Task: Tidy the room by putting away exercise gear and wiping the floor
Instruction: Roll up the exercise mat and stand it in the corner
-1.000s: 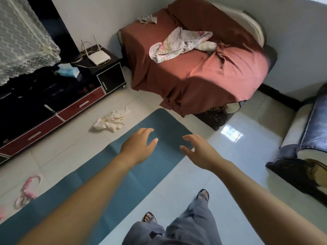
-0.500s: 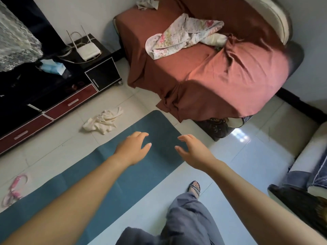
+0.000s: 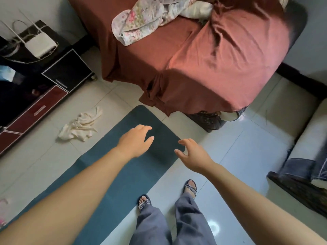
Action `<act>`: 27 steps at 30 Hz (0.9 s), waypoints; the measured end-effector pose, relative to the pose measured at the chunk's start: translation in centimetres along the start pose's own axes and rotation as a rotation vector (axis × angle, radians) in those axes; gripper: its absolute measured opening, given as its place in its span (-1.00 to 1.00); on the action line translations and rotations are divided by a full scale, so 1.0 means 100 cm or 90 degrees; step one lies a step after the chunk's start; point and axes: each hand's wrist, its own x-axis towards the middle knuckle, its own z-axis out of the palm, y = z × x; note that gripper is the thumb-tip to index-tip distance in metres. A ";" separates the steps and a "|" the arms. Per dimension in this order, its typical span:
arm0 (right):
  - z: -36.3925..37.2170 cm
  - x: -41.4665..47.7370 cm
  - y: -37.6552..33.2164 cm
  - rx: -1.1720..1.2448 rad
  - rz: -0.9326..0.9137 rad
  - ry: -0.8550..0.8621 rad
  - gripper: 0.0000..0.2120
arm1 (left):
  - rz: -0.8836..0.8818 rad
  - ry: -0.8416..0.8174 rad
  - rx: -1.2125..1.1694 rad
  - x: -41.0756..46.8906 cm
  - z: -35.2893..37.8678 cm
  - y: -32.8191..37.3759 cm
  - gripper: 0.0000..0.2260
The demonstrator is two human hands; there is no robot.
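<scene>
A teal exercise mat [image 3: 134, 174] lies flat on the tiled floor, running from the lower left up to a rounded far end near the bed. My left hand [image 3: 136, 140] hovers over that far end, fingers relaxed and holding nothing. My right hand [image 3: 192, 155] reaches out beside the mat's right corner, fingers loosely spread, also empty. A crumpled cream cloth [image 3: 80, 125] lies on the tiles left of the mat. A pink object [image 3: 3, 212], partly cut off, shows at the left edge of the floor.
A bed with a red-brown cover [image 3: 203, 59] and a floral cloth [image 3: 141, 20] fills the top. A black and red low cabinet [image 3: 44, 101] with a white router [image 3: 39, 45] stands at left. A sofa [image 3: 304, 138] sits at right. My sandalled feet [image 3: 190, 187] stand by the mat.
I have stepped closer to the bed and leaned down. Both hands have moved forward and lower toward the mat's far end, staying empty.
</scene>
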 end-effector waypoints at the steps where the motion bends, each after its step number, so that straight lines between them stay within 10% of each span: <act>1: 0.007 0.011 0.005 0.006 0.006 -0.004 -0.55 | 0.007 -0.010 0.003 0.013 0.008 -0.004 -0.60; 27: 0.340 0.436 0.363 -0.119 0.024 0.036 -0.50 | 0.014 -0.005 0.093 0.410 0.480 -0.152 -0.55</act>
